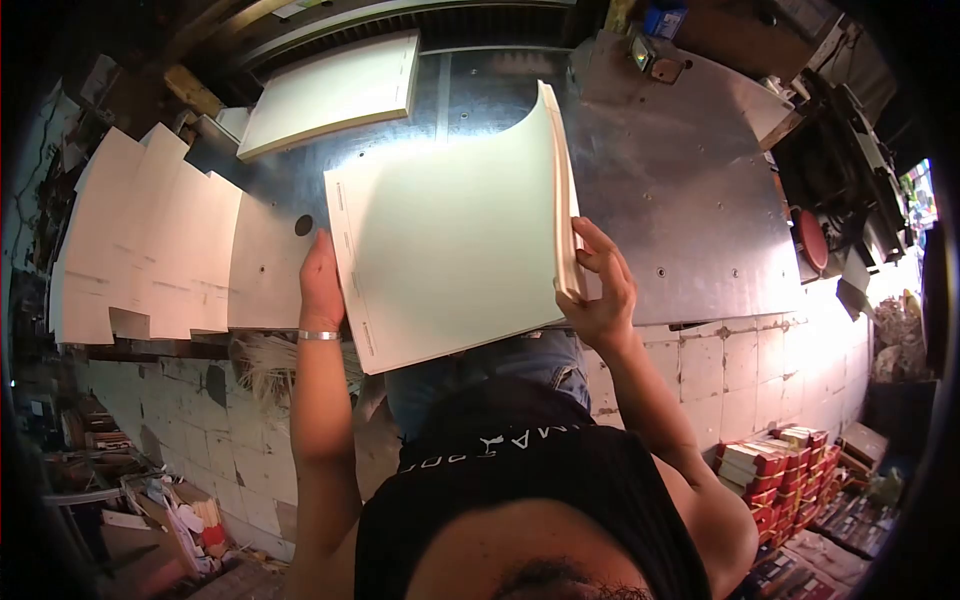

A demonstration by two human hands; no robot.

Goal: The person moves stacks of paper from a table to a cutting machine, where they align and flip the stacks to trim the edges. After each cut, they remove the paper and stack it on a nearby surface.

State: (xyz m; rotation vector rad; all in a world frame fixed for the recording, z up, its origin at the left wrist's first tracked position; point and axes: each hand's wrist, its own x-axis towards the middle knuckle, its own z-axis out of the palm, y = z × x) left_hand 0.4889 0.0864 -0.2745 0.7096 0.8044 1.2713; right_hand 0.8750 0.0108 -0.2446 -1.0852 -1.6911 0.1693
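Note:
A thick stack of paper (450, 240) with short printed marks along its left side is held up over the front edge of the metal table. Its right side curls upward. My right hand (602, 285) grips that right edge, with the thumb near the lower corner and the fingers around the sheets' edges. Against the stack's left edge is my left hand (321, 280), its fingers partly hidden by the paper. Farther back on the table lies another paper stack (335, 90) with similar marks.
The metal table (690, 220) has small holes and a dark round spot. Overlapping pale sheets (150, 240) cover its left end. A metal block (655, 62) sits at the back right. Red bundles (780, 475) stand on the floor at right; scraps and boxes (165, 530) lie at lower left.

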